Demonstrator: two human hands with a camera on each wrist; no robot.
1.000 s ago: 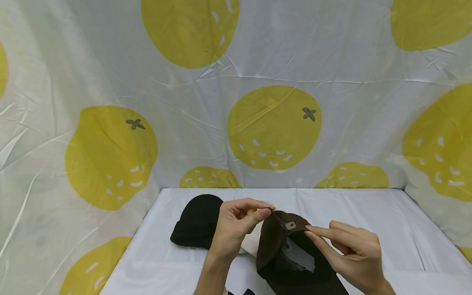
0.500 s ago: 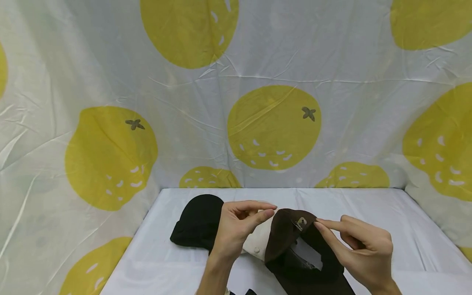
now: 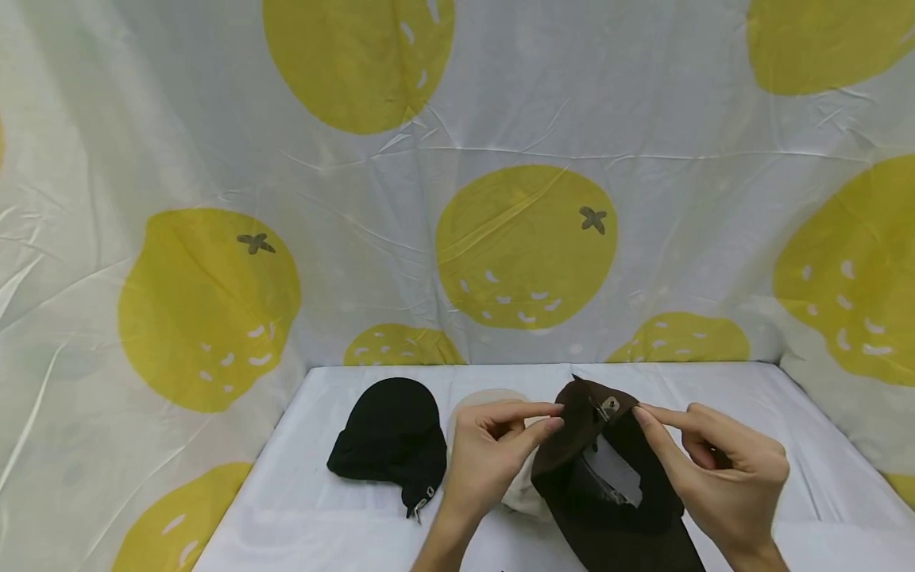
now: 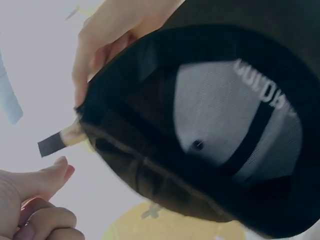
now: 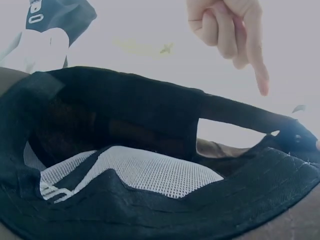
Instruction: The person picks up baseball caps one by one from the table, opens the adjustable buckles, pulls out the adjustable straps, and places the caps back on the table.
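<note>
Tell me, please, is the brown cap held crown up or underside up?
Underside up: the brown cap shows its mesh lining and inner band.

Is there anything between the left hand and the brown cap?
Nothing visible. In the head view the left hand has its fingertips at the back edge of the brown cap, by the metal buckle. The cream cap and the black cap lie behind and to the side, not between them.

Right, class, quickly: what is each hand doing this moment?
Left hand: pinches the back edge of the brown cap, by its strap buckle.
Right hand: pinches the same cap's back edge from the other side.
</note>
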